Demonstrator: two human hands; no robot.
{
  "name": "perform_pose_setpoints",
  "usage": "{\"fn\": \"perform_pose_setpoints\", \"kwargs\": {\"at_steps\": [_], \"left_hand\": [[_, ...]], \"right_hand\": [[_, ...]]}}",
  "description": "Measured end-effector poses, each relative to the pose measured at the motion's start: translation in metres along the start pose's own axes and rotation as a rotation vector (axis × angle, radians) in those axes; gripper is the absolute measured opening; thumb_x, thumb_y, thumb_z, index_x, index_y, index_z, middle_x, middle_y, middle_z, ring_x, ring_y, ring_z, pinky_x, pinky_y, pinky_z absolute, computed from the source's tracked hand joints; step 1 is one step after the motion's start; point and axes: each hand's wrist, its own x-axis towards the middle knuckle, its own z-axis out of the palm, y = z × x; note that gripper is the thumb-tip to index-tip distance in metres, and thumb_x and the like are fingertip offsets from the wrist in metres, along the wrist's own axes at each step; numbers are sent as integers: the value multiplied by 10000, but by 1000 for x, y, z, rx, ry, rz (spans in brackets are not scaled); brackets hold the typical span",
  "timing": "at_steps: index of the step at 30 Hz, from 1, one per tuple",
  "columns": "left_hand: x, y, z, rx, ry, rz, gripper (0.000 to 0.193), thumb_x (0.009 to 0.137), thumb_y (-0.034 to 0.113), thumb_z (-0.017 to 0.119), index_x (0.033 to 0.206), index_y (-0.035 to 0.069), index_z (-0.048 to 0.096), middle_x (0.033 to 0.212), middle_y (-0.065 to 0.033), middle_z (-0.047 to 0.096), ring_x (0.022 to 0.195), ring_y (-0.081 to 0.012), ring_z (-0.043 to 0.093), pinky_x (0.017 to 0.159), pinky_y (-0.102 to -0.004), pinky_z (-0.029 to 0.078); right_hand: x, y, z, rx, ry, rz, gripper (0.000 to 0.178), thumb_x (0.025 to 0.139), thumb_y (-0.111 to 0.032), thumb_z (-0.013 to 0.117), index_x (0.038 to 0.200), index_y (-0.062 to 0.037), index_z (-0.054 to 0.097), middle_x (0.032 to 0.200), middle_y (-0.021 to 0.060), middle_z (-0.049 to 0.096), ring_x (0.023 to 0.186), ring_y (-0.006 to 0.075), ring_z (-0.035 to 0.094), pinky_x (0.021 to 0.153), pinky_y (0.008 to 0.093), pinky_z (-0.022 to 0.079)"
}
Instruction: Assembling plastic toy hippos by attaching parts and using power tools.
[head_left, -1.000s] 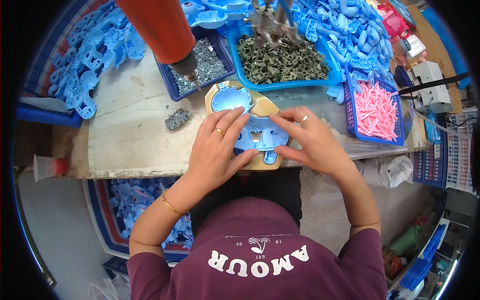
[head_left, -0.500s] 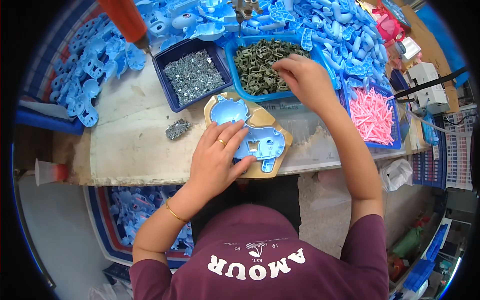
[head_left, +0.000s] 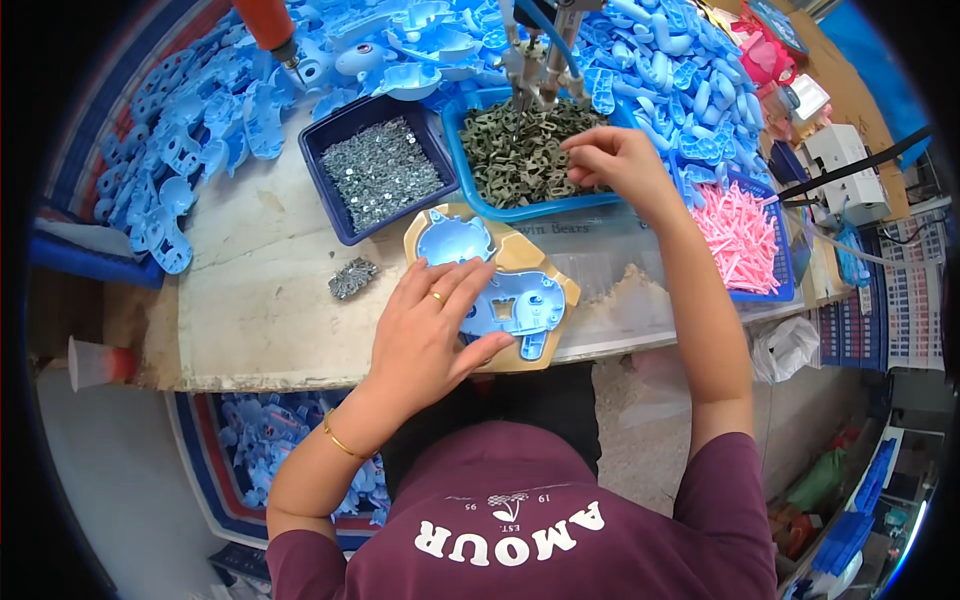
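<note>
My left hand (head_left: 425, 320) lies with spread fingers on a light-blue moulded plastic shell (head_left: 525, 300), its fingertips at the rounded upper part. The shell sits hollow side up in a gold-coloured fixture (head_left: 413, 238) near the table's front edge. My right hand (head_left: 625, 170) is over the right edge of a bright-blue bin (head_left: 500, 212) of small olive-green plastic parts (head_left: 520, 160). Its thumb and forefinger are pinched together; whatever they hold, if anything, is too hidden to make out.
A navy tray (head_left: 350, 236) of metal screws (head_left: 380, 170) stands left of the bin; a small screw heap (head_left: 353, 278) lies nearer. An orange power screwdriver (head_left: 265, 22) and a metal tool (head_left: 530, 65) hang above. Blue parts (head_left: 680, 70) pile behind; pink sticks (head_left: 738, 240) fill a right basket.
My right hand has drawn back from among the green parts toward the bin's right edge. The metal tool appears lower over the bin; the view has shifted slightly. My left hand stays on the shell.
</note>
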Motion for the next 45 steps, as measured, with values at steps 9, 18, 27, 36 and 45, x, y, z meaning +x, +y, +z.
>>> {"fn": "perform_pose_setpoints", "kwargs": {"at_steps": [9,18,27,36,45], "left_hand": [[16,24,11,-555,197,-117,248,899,21,716,1141,8,664,1141,-135,727,1011,-280,698,895,-345,555],[-1,8,-7,-1090,154,-361,134,1010,21,582,1120,-48,614,1186,-186,687,1051,-186,677,920,-358,598],[0,11,-5,-1091,80,-392,173,1011,52,593,1150,-43,633,1166,-157,694,1035,-198,688,933,-362,591],[0,4,-11,-1162,52,-600,216,1021,82,600,1170,-69,642,1130,-140,708,977,-202,716,873,-296,584],[9,4,-5,-1242,40,-643,246,1006,145,645,1137,-57,695,1053,-126,734,927,-172,726,823,-277,596]], "right_hand": [[-120,-26,57,498,-284,68,179,945,-69,666,1072,40,728,897,95,746,803,140,724,713,255,577],[-117,56,-90,-703,478,-47,181,885,-114,702,1033,-20,744,872,121,738,755,204,697,713,332,549],[-108,102,-109,-920,432,106,249,811,-299,730,891,-66,762,892,126,724,816,297,702,726,414,544],[-99,95,-125,-24,462,-13,117,963,-137,644,1034,-43,639,899,35,701,833,100,648,749,258,504],[-122,-43,36,-56,-224,-269,141,919,-87,720,1034,-8,702,892,39,719,801,95,667,695,251,501]]}}
